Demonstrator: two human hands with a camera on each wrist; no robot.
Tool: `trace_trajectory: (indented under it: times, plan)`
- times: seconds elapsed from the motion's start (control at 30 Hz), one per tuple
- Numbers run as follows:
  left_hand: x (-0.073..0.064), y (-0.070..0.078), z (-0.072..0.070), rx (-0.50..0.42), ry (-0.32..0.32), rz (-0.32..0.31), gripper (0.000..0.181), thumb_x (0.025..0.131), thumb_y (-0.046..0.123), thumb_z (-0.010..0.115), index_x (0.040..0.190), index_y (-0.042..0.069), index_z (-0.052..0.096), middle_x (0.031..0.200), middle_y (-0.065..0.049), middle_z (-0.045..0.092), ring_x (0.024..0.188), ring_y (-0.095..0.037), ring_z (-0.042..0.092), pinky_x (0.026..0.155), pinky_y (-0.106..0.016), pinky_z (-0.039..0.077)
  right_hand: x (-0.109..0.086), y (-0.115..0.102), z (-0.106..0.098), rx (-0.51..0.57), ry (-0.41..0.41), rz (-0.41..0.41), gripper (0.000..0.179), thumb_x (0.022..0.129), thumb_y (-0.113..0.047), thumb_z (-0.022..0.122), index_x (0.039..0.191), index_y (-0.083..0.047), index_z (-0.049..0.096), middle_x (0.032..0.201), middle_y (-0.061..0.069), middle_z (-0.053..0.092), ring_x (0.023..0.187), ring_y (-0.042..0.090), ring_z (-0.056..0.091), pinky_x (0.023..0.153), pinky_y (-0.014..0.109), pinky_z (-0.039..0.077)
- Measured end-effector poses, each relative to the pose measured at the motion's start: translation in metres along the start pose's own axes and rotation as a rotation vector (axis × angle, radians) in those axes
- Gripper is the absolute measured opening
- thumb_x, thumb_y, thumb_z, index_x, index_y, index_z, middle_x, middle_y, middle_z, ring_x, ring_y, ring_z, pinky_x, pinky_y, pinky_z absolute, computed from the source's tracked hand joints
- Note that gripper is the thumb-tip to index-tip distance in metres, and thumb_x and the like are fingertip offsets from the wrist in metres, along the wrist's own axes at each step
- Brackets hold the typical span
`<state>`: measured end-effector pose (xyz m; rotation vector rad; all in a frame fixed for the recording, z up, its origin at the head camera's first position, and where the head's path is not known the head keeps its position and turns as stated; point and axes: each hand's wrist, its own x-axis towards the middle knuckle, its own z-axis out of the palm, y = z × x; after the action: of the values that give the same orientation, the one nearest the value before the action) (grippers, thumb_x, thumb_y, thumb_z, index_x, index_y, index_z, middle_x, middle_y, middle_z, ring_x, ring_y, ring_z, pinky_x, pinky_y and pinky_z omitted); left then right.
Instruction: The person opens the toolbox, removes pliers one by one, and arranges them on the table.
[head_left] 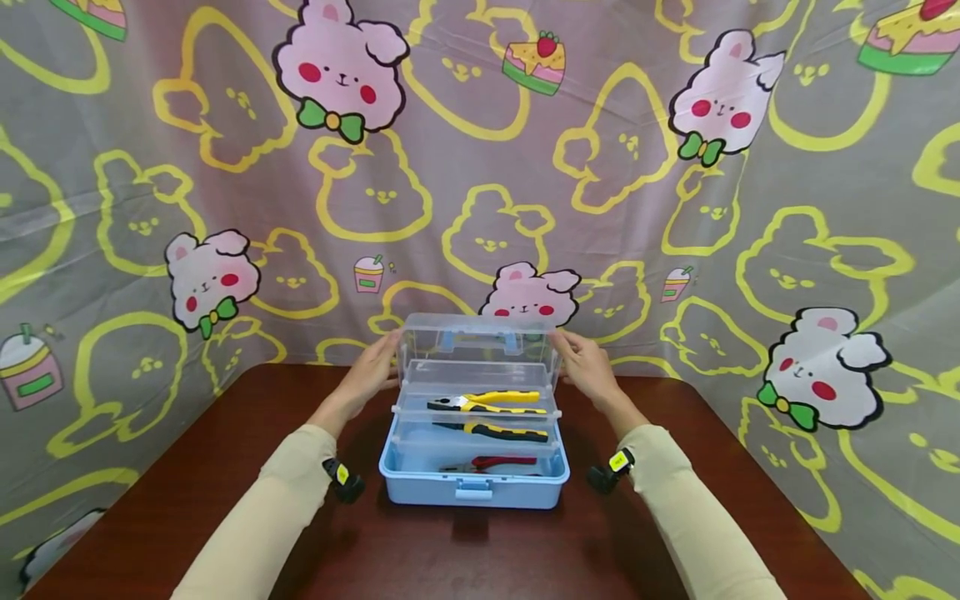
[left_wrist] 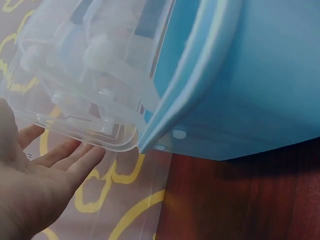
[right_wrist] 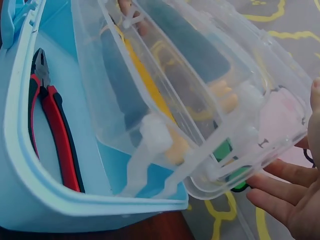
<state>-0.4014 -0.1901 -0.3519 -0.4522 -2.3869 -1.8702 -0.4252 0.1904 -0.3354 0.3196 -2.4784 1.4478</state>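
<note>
A light blue toolbox (head_left: pixel 474 490) stands opened on the table, its clear lid (head_left: pixel 420 323) tilted up at the back. My left hand (head_left: pixel 371 367) is at the lid's left side; in the left wrist view its fingers (left_wrist: pixel 87 160) stretch out to the rim. On the other side, my right hand (head_left: pixel 592 367) reaches the lid's right edge with extended fingers (right_wrist: pixel 287 172). Clear trays, raised inside, hold yellow-and-black combination pliers (head_left: pixel 495 398) and another yellow-and-black tool (head_left: pixel 504 432) with a narrow dark tip. Red-and-black pliers (right_wrist: pixel 59 125) lie in the blue bottom.
The dark reddish-brown table (head_left: pixel 465 554) extends in front of the toolbox and to both sides. A patterned cloth (head_left: pixel 480 158) with bunny faces hangs close behind it. The front latch (head_left: pixel 474 493) faces me.
</note>
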Motion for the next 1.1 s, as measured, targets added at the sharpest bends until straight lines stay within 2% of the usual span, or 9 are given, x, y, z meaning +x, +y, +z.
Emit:
trace_trajectory:
  times: [0.23,0.4,0.5,0.73,0.9,1.1]
  plan:
    - [0.005,-0.005,0.002,-0.019,0.020,-0.033,0.073,0.110,0.057,0.029,0.166,0.012,0.022,0.162,-0.024,0.031,0.138,-0.048,0.044,0.109,-0.060,0.036,0.002,0.003,0.004,0.069,0.025,0.033,0.076,0.101,-0.067,0.048,0.152,-0.011,0.054,0.144,0.022,0.056,0.096,0.036,0.072,0.084,0.051,0.057]
    - [0.010,-0.007,0.003,-0.021,0.057,-0.080,0.074,0.109,0.060,0.030,0.165,0.013,0.026,0.160,-0.023,0.036,0.138,-0.048,0.044,0.110,-0.060,0.037,0.003,0.008,0.006,0.179,0.003,0.090,0.070,0.104,-0.061,0.047,0.152,-0.011,0.054,0.145,0.021,0.055,0.108,0.040,0.069,0.085,0.050,0.057]
    - [0.014,-0.008,0.005,-0.053,0.073,-0.108,0.074,0.108,0.061,0.032,0.165,0.014,0.028,0.159,-0.021,0.038,0.138,-0.045,0.045,0.109,-0.058,0.038,0.003,0.010,0.007,0.237,-0.002,0.111,0.067,0.106,-0.058,0.047,0.151,-0.010,0.055,0.144,0.020,0.056,0.113,0.042,0.066,0.087,0.052,0.056]
    - [0.016,-0.014,0.004,-0.123,0.077,-0.133,0.072,0.109,0.059,0.032,0.166,0.014,0.026,0.160,-0.021,0.035,0.141,-0.044,0.042,0.110,-0.058,0.037,0.003,0.015,0.014,0.271,0.005,0.112,0.068,0.105,-0.060,0.047,0.144,-0.006,0.061,0.140,0.018,0.060,0.115,0.039,0.066,0.087,0.049,0.057]
    - [0.017,-0.019,0.003,-0.187,0.076,-0.138,0.070,0.110,0.056,0.033,0.166,0.014,0.025,0.161,-0.020,0.033,0.143,-0.045,0.038,0.112,-0.059,0.034,0.005,0.019,0.019,0.292,-0.022,0.099,0.064,0.107,-0.056,0.046,0.147,-0.007,0.057,0.138,0.018,0.060,0.119,0.039,0.063,0.092,0.050,0.054]
    - [0.022,-0.021,0.005,-0.229,0.044,-0.133,0.067,0.112,0.052,0.033,0.166,0.013,0.024,0.162,-0.021,0.030,0.145,-0.045,0.034,0.113,-0.061,0.031,0.009,0.024,0.018,0.315,-0.035,0.093,0.060,0.109,-0.048,0.046,0.151,-0.005,0.052,0.140,0.023,0.058,0.120,0.039,0.062,0.093,0.051,0.053]
